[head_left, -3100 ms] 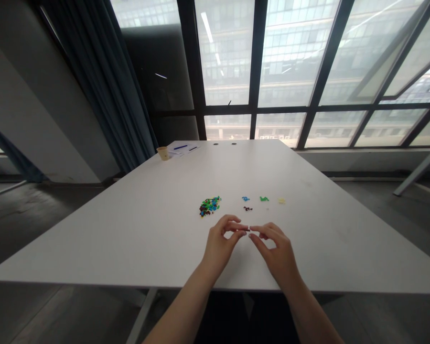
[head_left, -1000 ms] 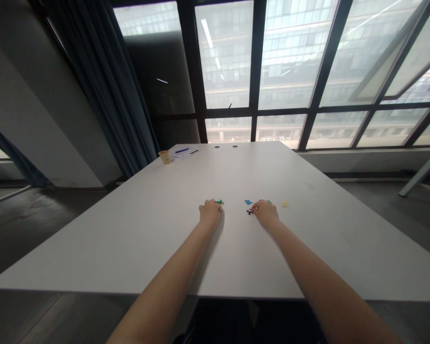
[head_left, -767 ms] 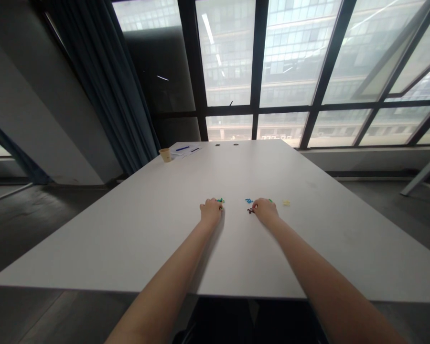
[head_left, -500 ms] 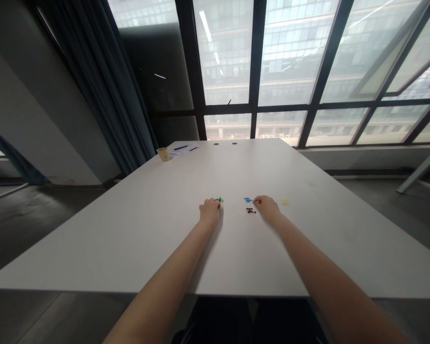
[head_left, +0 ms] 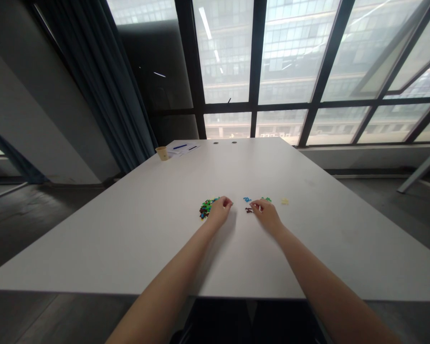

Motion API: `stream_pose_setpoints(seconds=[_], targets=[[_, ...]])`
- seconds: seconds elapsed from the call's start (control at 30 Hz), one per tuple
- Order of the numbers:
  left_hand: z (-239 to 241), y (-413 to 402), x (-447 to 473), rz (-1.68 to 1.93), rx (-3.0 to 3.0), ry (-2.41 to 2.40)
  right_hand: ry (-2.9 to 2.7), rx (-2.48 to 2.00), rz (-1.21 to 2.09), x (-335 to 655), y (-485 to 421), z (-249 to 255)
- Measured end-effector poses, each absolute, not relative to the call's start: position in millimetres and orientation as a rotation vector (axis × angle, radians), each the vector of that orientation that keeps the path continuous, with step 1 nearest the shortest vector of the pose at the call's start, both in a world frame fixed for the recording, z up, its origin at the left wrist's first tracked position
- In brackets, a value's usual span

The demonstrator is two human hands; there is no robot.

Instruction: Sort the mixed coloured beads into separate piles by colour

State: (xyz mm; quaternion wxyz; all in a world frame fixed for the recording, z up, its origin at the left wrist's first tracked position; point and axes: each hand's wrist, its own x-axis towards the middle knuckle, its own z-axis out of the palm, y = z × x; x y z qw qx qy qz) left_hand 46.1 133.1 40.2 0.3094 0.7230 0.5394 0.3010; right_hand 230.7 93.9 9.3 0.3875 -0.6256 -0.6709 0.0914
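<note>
My left hand (head_left: 221,210) is raised off the right side of a mixed pile of small green, dark brown, blue and yellow pieces (head_left: 205,208). Its fingers are pinched together; a tiny speck shows at the tips, too small to name. My right hand (head_left: 268,214) is also pinched, above the dark brown pieces (head_left: 249,210) and just right of the blue pieces (head_left: 247,199). Whatever sits between its fingertips is hidden. Behind that hand lie green pieces (head_left: 268,198), partly covered by it, and to its right a group of pale yellow pieces (head_left: 284,201).
The white table (head_left: 157,239) stretches toward the windows. At its far left stand a tan cup (head_left: 162,153) and papers (head_left: 182,151) with a blue pen (head_left: 179,146) on them. Two dark round discs (head_left: 234,142) sit near the far edge.
My left hand has moved right, off the mixed pile, uncovering it. My right hand has shifted slightly down and left, so the green pieces behind it now show.
</note>
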Motion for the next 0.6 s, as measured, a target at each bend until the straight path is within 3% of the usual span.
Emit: stream_pose_setpoints(seconds=[0.23, 0.6], targets=[[46, 118, 67, 0.730, 0.720, 0.787, -1.704, -1.254, 0.230, 225, 78, 20], [7, 121, 60, 0.619, 0.573, 0.556, -1.731, -1.199, 0.220, 226, 77, 22]])
